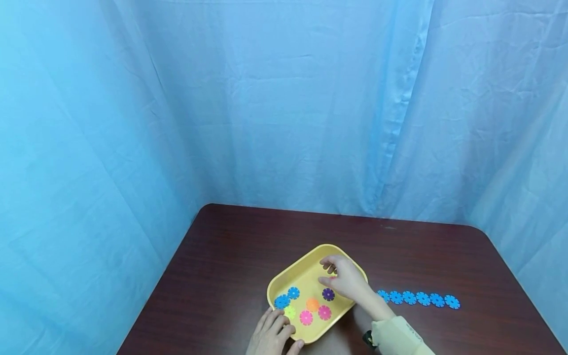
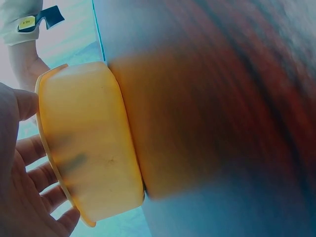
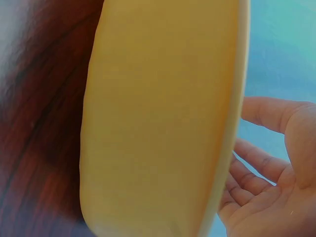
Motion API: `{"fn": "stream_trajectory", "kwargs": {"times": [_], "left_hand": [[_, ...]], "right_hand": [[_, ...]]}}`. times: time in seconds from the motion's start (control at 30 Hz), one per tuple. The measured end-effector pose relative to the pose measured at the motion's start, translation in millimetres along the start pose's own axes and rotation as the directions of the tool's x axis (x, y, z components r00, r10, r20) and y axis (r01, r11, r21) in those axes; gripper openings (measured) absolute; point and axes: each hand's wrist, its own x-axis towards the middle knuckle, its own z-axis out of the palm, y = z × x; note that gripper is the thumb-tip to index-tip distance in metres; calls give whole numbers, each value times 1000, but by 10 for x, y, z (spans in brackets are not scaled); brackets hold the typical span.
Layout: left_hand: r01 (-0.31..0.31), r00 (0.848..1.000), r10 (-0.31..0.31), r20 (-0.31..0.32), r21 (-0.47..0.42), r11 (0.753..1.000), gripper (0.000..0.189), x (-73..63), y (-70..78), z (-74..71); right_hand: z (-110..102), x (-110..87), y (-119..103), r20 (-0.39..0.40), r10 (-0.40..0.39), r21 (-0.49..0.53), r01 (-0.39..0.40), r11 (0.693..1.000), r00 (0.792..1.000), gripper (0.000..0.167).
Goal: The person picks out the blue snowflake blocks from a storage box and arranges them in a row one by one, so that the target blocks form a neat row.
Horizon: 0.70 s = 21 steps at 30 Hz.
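Observation:
In the head view, a yellow tray [image 1: 293, 271] stands on the table with flower-shaped plastic discs in it. My left hand [image 1: 271, 331] rests at its near-left rim, fingers reaching over the edge; the left wrist view shows the thumb [image 2: 27, 104] at the rim too. Over the tray's right part is my right hand [image 1: 345, 278], thumb and fingers apart, nothing visible between them. Below it lie a purple disc [image 1: 328, 294] and a partly hidden red one. Nearby are an orange disc [image 1: 312, 304], pink discs [image 1: 306, 317], a yellow-green disc [image 1: 289, 312] and blue discs [image 1: 293, 293].
To the right of the tray, a row of several blue discs [image 1: 423, 299] lies on the dark wooden table [image 1: 230, 241]. The right forearm's sleeve [image 1: 397, 335] covers part of the table before the row. Blue curtains [image 1: 284, 108] hang behind and beside the table.

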Motion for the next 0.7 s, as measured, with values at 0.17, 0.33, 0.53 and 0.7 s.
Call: {"fn": "stream_trajectory", "kwargs": {"times": [0.17, 0.33, 0.53, 0.7], "left_hand": [[-7, 1000, 7, -18, -1, 1000, 22, 1, -6, 7], [-22, 999, 22, -33, 10, 1000, 23, -7, -20, 16], [-32, 998, 32, -52, 4, 999, 26, -10, -31, 27], [-27, 998, 27, -52, 3, 1000, 25, -6, -22, 28]], "right_hand": [[97, 9, -29, 19, -17, 7, 17, 1000, 1000, 35], [199, 20, -46, 53, -50, 10, 50, 999, 997, 35], [312, 40, -63, 97, -76, 36, 73, 997, 992, 35], [389, 60, -79, 123, -71, 40, 66, 997, 990, 35]]}}
